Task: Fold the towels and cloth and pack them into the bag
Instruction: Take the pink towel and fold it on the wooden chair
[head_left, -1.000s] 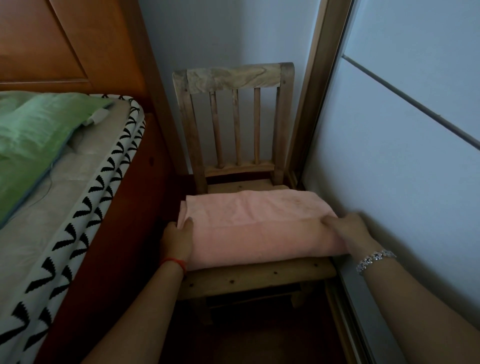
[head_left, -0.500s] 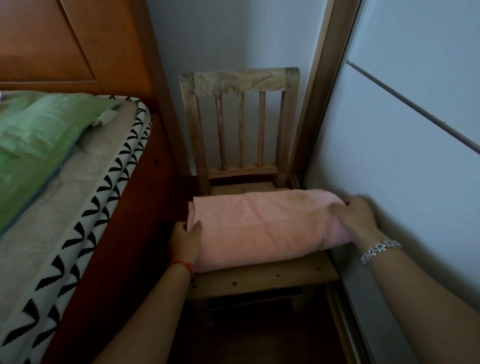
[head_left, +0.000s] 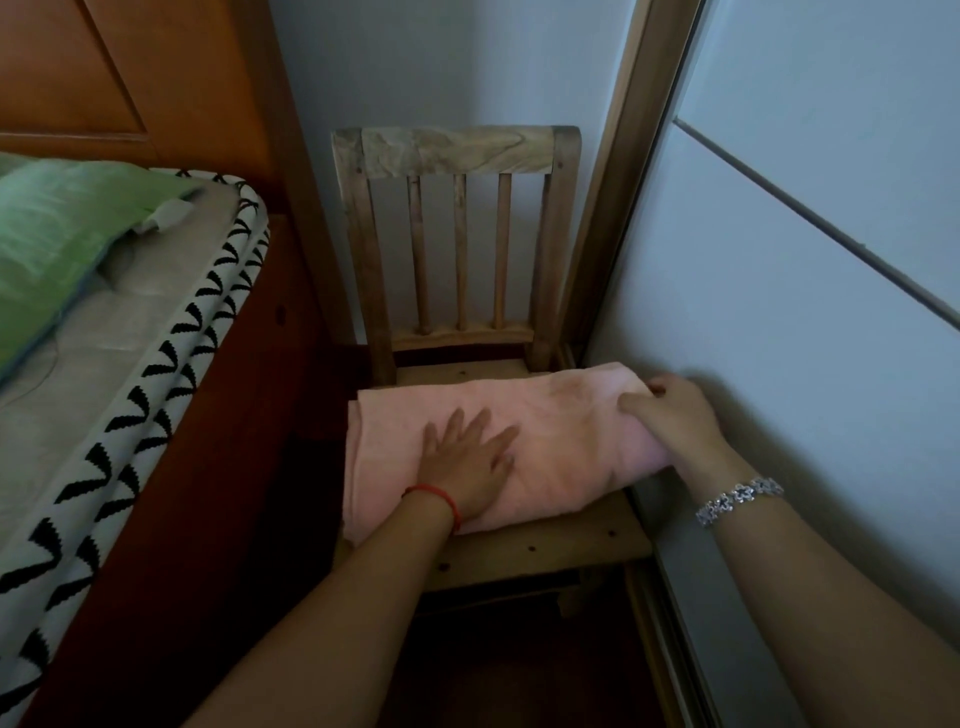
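Left grip (head_left: 462, 460) lies flat, fingers straight, pressing the folded pink terry towel (head_left: 566, 441) on the seat of the small wooden slat-back chair (head_left: 545, 551). My right grip (head_left: 675, 421) curls round the towel's right end. The towel's long axis runs left to right, so I judge the next fold brings the right end over toward the left grip. I see no bag.
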